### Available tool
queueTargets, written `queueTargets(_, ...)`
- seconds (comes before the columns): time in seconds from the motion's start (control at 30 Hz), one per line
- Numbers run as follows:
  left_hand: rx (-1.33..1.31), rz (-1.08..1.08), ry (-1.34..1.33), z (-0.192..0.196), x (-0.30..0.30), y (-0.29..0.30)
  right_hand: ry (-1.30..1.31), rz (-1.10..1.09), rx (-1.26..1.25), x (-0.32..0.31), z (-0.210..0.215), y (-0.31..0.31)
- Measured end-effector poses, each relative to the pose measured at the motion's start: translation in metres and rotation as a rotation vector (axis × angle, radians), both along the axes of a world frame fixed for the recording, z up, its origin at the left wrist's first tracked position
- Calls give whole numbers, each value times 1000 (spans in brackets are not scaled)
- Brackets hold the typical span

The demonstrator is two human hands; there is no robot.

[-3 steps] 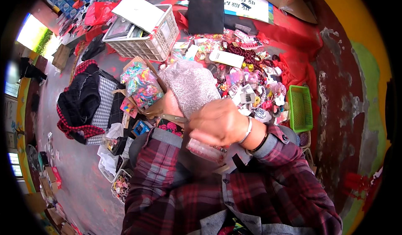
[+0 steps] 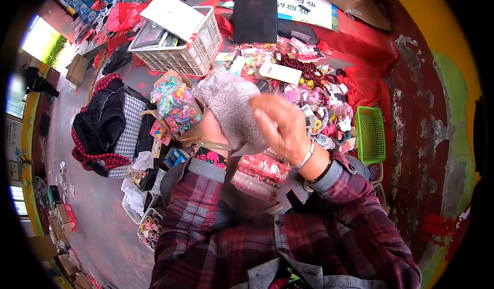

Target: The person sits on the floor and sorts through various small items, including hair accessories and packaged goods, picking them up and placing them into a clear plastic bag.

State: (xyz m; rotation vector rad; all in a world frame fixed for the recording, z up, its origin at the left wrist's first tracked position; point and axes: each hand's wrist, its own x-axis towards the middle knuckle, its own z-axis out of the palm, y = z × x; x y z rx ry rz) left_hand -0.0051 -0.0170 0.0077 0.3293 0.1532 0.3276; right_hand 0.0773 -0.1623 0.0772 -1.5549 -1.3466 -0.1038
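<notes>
Grey knit glove [image 2: 229,106], fuzzy and thick, covers the left hand [image 2: 218,127] up to the wrist; fingers point away from the person, over the near edge of the red cloth [image 2: 360,37] spread on the floor. Right hand [image 2: 280,127] is motion-blurred, fingers curled at the glove's cuff; whether it pinches the knit I cannot tell. A metal bangle [image 2: 304,159] and 1 dark band sit on the right wrist. Both sleeves are red plaid flannel.

Just left of the glove: clear bag of small multicoloured hair ties [image 2: 177,106]. Beyond it, a white slatted plastic crate [image 2: 182,49]. At the cloth's right edge, a green mesh plastic basket [image 2: 370,134], rectangular. Small packaged trinkets litter the cloth between.
</notes>
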Motion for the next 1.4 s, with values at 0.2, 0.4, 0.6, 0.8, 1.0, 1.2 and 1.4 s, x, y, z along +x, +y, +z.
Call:
queueTargets(0.2,806,352,193,-2,4,-20,254,-259,6,-13,-63,44)
queueTargets(0.4,872,265,153,-3,-6,-34,801,-136,-21,9,-52,34)
queueTargets(0.6,586,235,187,16,-11,-25,1057,304,-65,27,-50,28)
queueTargets(0.8,494,490,279,26,-11,-11,1057,347,-288,16,-63,38)
queueTargets(1.0,462,537,252,43,-13,7,1312,555,-270,11,-70,35)
queueTargets(1.2,338,564,176,38,-19,29,1746,786,-42,0,-79,35)
queueTargets(1.4,345,546,163,39,-16,29,1388,516,-34,-1,-58,37)
